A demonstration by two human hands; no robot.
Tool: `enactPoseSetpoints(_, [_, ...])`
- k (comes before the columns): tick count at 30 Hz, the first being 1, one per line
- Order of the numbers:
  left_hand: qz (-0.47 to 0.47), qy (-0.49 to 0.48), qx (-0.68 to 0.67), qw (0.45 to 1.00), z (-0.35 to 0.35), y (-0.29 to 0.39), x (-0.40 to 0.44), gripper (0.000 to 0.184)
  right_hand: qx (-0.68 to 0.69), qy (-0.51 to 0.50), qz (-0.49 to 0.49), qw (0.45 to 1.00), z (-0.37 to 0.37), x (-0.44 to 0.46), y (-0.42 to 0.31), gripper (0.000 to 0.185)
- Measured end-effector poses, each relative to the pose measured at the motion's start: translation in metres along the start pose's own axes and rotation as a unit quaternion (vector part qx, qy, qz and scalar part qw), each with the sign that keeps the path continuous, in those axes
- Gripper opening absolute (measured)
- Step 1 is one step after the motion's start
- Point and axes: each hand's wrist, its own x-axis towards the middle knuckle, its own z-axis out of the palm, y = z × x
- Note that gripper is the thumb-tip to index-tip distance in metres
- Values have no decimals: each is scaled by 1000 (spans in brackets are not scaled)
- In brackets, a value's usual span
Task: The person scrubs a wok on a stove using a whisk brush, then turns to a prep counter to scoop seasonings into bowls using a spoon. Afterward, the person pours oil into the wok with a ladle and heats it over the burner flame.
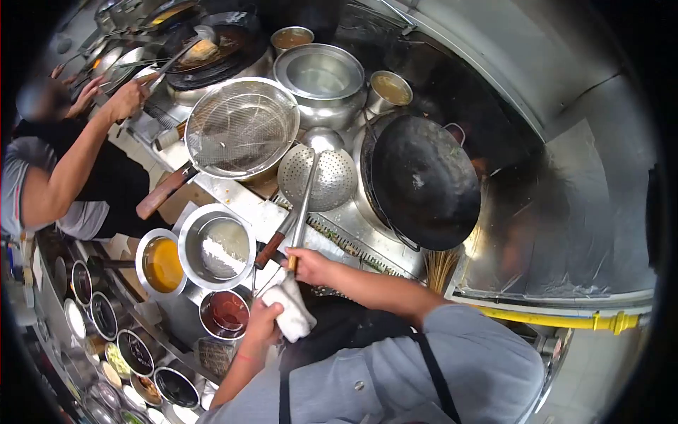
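My right hand (311, 267) is closed round the wooden end of a long-handled ladle (305, 198). The ladle's shiny bowl lies over a round perforated skimmer (339, 185), whose wooden handle end is just left of my right hand. In my left hand (262, 321), close to my apron, is a bunched white cloth (291, 311). The cloth hangs just below the ladle's handle end; whether they touch I cannot tell. A black wok (425, 180) sits tilted on the stove to the right of the skimmer.
A large mesh strainer (241, 127) and a metal pot (319, 71) stand beyond the skimmer. Bowls of white powder (224, 247), yellow liquid (163, 265) and red sauce (224, 314) are at left. A co-worker's hand (128, 99) holds a utensil over another wok. A yellow pipe (551, 318) runs at right.
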Motion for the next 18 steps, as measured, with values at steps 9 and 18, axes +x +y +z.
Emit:
enactPoseSetpoints(9, [-38,-78,-48,995,29,25,4,54,-115,196,-222,948,19,-163,-23,17])
enactPoseSetpoints(18, [-48,-154,-82,984,18,3,26,48,-502,400,-394,658,42,-152,-223,33])
